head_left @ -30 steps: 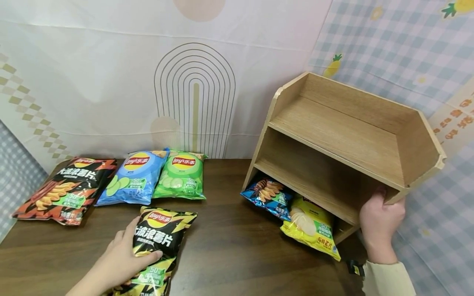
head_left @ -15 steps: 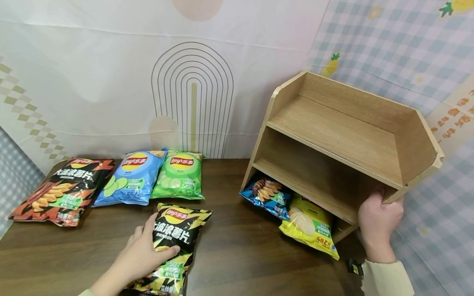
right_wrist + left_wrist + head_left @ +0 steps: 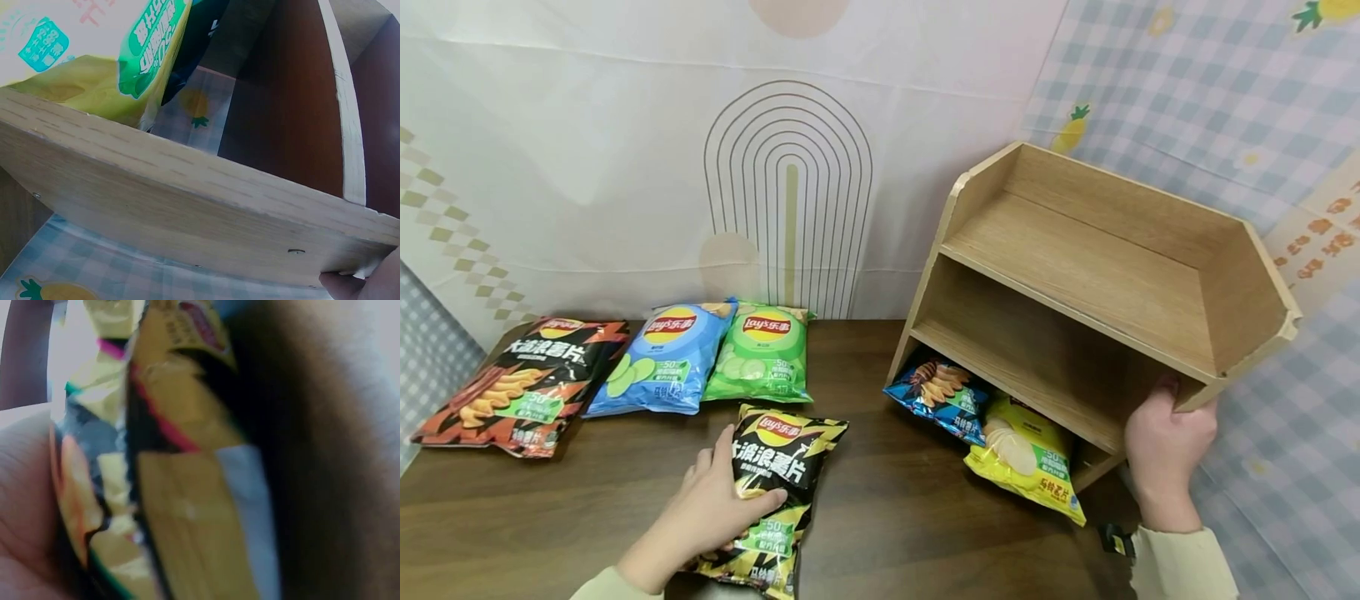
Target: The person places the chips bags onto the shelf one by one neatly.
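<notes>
The left hand (image 3: pixel 711 504) grips the black-and-yellow chip bag (image 3: pixel 786 468) at seven o'clock, thumb (image 3: pixel 766 503) across its front, likely to keep it face-up; the right hand (image 3: pixel 1171 454) clasps the wooden shelf (image 3: pixel 1097 279) at four o'clock (presumably to steady it)

The left grip (image 3: pixel 711 498) holds with thumb (image 3: pixel 769 502) spread from fingers (image 3: pixel 724 448); the right grip (image 3: pixel 1171 442) is curled.

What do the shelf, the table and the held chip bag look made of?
Shelf: probably wood board, matte; light brown grain lines show.
Table: wood or printed laminate, unclear which; dark streaky grain, soft sheen.
Held chip bag: likely thin plastic film, glossy; creases and bright highlights show.
</notes>
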`<state>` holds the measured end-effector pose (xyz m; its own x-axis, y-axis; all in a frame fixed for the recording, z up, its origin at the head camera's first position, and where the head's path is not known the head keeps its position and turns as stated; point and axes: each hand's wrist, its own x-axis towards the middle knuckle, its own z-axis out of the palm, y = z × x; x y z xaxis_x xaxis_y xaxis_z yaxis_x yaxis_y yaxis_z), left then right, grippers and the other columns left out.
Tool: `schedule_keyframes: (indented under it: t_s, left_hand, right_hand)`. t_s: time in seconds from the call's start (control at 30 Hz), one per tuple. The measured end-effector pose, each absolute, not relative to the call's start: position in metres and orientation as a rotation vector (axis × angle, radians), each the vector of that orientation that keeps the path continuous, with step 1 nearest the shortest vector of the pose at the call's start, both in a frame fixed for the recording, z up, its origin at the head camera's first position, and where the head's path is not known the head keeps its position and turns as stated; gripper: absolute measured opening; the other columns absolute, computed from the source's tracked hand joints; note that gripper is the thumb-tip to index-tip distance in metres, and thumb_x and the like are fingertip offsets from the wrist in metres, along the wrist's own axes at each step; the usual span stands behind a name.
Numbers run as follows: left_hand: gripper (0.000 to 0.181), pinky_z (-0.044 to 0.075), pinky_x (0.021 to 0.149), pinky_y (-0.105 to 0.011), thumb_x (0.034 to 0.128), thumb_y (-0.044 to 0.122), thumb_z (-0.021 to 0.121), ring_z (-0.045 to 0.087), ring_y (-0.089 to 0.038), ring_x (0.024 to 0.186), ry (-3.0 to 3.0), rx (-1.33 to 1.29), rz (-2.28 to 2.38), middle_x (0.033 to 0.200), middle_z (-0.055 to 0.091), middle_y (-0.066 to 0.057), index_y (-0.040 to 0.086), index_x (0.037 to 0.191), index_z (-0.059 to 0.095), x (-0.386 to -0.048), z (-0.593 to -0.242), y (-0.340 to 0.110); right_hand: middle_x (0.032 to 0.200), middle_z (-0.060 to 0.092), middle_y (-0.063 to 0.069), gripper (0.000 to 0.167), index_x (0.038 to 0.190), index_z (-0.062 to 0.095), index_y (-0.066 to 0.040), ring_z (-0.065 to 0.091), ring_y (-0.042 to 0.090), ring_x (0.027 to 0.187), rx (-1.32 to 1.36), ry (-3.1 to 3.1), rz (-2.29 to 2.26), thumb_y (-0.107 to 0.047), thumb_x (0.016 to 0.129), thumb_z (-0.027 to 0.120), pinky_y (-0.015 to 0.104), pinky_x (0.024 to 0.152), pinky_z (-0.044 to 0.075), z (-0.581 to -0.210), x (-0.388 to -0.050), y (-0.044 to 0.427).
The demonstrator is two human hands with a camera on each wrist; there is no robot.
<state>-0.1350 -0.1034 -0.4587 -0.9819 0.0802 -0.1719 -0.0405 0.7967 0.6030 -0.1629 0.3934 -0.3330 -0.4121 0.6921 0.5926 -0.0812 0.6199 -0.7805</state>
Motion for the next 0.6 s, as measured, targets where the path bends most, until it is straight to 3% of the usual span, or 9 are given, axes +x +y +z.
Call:
schedule_keyframes:
  t_s: [0.13,0.3,0.4,0.53,0.6]
  left_hand:
    - [0.132,0.033,0.095,-0.069,0.0707,0.079,0.062,0.03,-0.062,0.124,2.71,0.108,1.01,0.138,0.026,-0.044,-0.007,0.149,-0.001,-0.136,-0.45,-0.111]
    - [0.124,0.025,0.1,-0.07,0.0831,0.069,0.058,0.015,-0.062,0.131,2.522,0.126,1.087,0.144,0.005,-0.048,-0.01,0.146,-0.013,-0.136,-0.438,-0.129]
    - [0.121,0.028,0.099,-0.069,0.0858,0.062,0.06,0.022,-0.06,0.13,2.432,0.122,1.107,0.142,0.014,-0.048,-0.011,0.145,-0.015,-0.137,-0.434,-0.14]
    - [0.118,0.036,0.094,-0.066,0.0842,0.058,0.065,0.04,-0.054,0.122,2.423,0.132,1.09,0.132,0.038,-0.041,-0.013,0.145,-0.007,-0.138,-0.436,-0.147]
    - [0.119,0.037,0.094,-0.065,0.082,0.06,0.067,0.039,-0.054,0.123,2.457,0.138,1.06,0.129,0.043,-0.038,-0.014,0.145,-0.002,-0.138,-0.439,-0.147]
  right_hand:
    - [0.114,0.063,0.014,0.034,0.124,0.061,-0.01,0.055,0.025,0.104,-0.498,-1.805,0.926,-0.025,0.095,0.05,0.033,0.097,0.042,-0.333,-0.163,0.392]
    - [0.116,0.063,0.018,0.036,0.125,0.06,-0.009,0.055,0.027,0.107,-0.503,-1.816,0.92,-0.026,0.096,0.05,0.034,0.098,0.042,-0.333,-0.164,0.39]
    - [0.116,0.063,0.02,0.036,0.125,0.06,-0.007,0.055,0.027,0.107,-0.492,-1.812,0.917,-0.025,0.096,0.05,0.033,0.098,0.042,-0.334,-0.164,0.391]
    - [0.118,0.062,0.02,0.036,0.126,0.06,-0.009,0.055,0.025,0.109,-0.492,-1.805,0.919,-0.025,0.096,0.051,0.031,0.098,0.041,-0.334,-0.163,0.393]
    - [0.119,0.062,0.019,0.036,0.127,0.059,-0.009,0.055,0.024,0.11,-0.496,-1.807,0.919,-0.025,0.096,0.05,0.03,0.099,0.041,-0.334,-0.163,0.394]
